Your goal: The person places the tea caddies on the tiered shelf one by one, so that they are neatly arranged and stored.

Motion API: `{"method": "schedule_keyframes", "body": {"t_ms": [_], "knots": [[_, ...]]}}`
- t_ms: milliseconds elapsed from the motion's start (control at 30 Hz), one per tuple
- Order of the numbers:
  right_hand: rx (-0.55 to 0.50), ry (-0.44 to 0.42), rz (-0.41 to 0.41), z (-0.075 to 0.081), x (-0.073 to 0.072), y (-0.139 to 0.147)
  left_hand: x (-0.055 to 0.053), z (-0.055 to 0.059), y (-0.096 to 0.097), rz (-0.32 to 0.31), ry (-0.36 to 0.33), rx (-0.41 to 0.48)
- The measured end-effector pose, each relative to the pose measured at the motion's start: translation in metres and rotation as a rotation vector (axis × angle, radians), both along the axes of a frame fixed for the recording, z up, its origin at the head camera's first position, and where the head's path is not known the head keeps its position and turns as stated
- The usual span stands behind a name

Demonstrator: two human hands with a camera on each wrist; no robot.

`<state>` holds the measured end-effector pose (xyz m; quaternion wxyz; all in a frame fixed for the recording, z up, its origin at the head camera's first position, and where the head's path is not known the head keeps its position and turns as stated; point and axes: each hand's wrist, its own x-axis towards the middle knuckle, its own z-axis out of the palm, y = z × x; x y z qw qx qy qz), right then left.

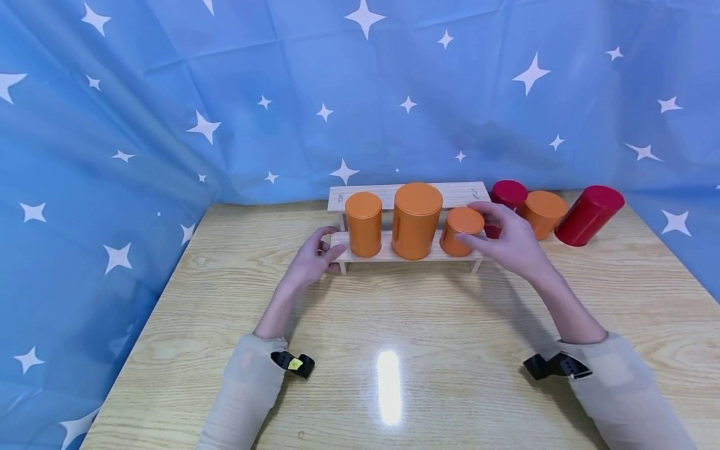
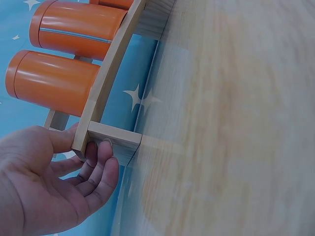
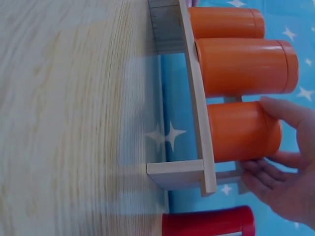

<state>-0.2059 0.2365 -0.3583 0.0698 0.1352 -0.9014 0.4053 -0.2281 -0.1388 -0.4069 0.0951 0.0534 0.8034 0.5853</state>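
Note:
A two-step wooden shelf (image 1: 457, 192) stands near the back of the table. On its lower step are a slim orange canister (image 1: 365, 230), a tall wide orange canister (image 1: 415, 228) and a short orange canister (image 1: 458, 232), all upright. My left hand (image 1: 309, 259) grips the left end of the lower step, thumb above and fingers curled beneath, as the left wrist view shows. With thumb and fingers on either side, my right hand (image 1: 510, 240) holds the short canister near its lid. In the right wrist view that canister's base (image 3: 221, 132) meets the step.
Right of the shelf stand a red canister (image 1: 509, 192), partly hidden by my right hand, another short orange canister (image 1: 542, 214) and a tall red canister (image 1: 587, 215). A blue star-patterned cloth (image 1: 270, 112) hangs behind the wooden table (image 1: 450, 350).

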Motion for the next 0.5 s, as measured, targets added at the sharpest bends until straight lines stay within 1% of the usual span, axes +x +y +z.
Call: {"method": "schedule_keyframes", "body": {"t_ms": [200,400,500], "knots": [[-0.035,0.013,-0.006,0.002,0.002,0.003,-0.001,-0.001,0.0,0.002,-0.001,-0.001],[-0.081,0.08,-0.008,0.006,0.002,0.009,-0.001,-0.001,0.0,0.002,0.0,-0.003],[-0.097,0.095,-0.017,0.007,0.003,0.014,0.0,-0.001,0.0,0.006,-0.003,-0.002]]}}
